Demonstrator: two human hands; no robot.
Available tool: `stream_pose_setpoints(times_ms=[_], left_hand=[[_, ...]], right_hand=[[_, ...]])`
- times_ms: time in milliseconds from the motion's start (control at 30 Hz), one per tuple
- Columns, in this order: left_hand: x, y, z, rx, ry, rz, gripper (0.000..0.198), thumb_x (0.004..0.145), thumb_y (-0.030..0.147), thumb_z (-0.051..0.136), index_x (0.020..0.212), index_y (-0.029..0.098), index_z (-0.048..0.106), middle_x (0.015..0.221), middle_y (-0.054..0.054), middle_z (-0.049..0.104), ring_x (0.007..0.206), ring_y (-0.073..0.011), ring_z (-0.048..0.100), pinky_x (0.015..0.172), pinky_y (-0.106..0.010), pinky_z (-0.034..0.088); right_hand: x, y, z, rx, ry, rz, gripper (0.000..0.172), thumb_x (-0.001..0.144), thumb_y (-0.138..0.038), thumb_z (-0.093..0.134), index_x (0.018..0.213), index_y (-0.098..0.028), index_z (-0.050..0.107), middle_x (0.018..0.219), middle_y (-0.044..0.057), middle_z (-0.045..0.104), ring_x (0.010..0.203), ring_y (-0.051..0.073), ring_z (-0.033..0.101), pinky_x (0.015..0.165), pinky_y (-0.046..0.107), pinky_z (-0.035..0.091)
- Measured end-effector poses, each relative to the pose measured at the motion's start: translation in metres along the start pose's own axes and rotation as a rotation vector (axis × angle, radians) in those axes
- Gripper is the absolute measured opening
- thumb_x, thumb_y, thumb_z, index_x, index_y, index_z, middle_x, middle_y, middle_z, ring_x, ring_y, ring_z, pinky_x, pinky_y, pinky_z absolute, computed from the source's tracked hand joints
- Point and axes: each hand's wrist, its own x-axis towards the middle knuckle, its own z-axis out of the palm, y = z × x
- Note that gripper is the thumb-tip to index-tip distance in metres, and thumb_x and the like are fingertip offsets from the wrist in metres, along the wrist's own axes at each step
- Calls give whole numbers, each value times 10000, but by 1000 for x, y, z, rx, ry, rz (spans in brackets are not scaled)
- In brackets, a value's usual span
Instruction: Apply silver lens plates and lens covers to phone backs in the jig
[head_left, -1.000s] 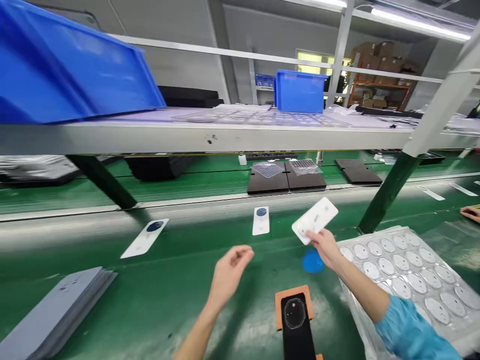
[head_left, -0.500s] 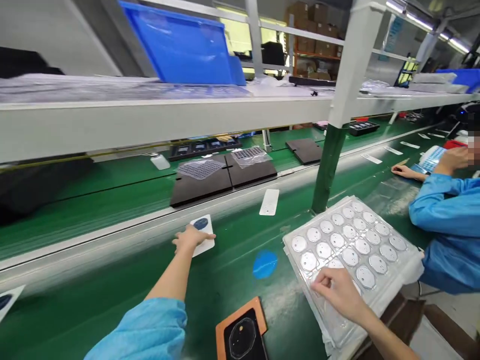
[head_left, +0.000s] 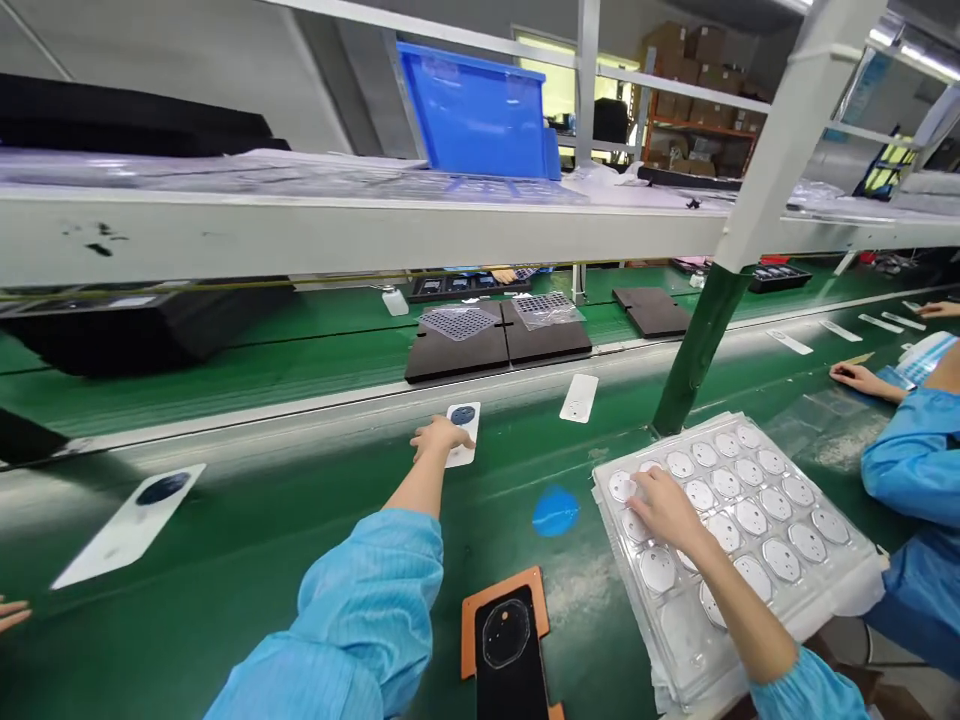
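Observation:
My left hand (head_left: 439,437) reaches out over the green belt and rests on a white card with a dark blue disc (head_left: 463,443), fingers curled over its near edge. My right hand (head_left: 660,503) lies on a clear blister tray (head_left: 780,520) of round white discs, fingertips pinching at a disc near the tray's left edge. A black block in an orange frame (head_left: 506,640) lies close to me between my arms. A blue round mark (head_left: 556,511) sits on the belt between my hands.
Another white card (head_left: 579,397) lies further along the belt, and a third card with a blue disc (head_left: 131,522) at the left. A green post (head_left: 697,350) stands behind the tray. A co-worker's blue sleeve (head_left: 911,460) is at the right. Fingertips (head_left: 11,612) show at the left edge.
My right hand has let go of the white card it held and moved down onto the blister tray. My left hand stretched forward onto the card with the blue disc. My view swung right.

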Motion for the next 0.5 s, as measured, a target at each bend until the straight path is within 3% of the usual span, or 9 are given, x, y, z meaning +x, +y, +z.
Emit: stream_pose_setpoints(times_ms=[100,233,367,433,500], left_hand=[[-11,-1,-3,-40,-51,-128,979,484,220,940,1296,55,418,1357,-384,416,1247,-530,464,884,-626,483],[-31,-4,-10,-91,-75,-139,861,630,237,912,1325,23,453,1386,-330,433,1285,-462,465,961,-605,476],[-49,-3,-14,-130,-81,-109,491,929,283,680,1366,133,513,1457,-166,440,1310,-329,475,1051,-584,443],[-51,-1,-10,-165,-77,-103,496,949,281,658,1394,134,495,1476,-167,416,1295,-309,490,1053,-560,451],[-44,1,-1,-212,-80,-113,622,903,287,734,1428,109,451,1483,-209,373,1293,-316,491,1049,-539,445]], right_hand=[[25,-11,2,-66,-19,50,335,846,-257,630,1163,-153,651,1133,129,600,1053,261,596,870,319,421],[36,-16,-5,-106,7,68,302,773,-200,664,1064,-133,615,1075,135,622,1018,274,608,839,321,424],[4,-27,-6,-62,9,21,239,932,-203,445,1149,-183,542,906,54,691,827,218,662,745,302,447],[-24,-43,5,30,42,-81,241,991,-276,409,1166,-210,562,936,51,727,807,210,694,734,308,479],[-53,-66,21,97,48,-251,263,1013,-331,438,1171,-226,619,994,64,753,819,210,719,746,318,514]])
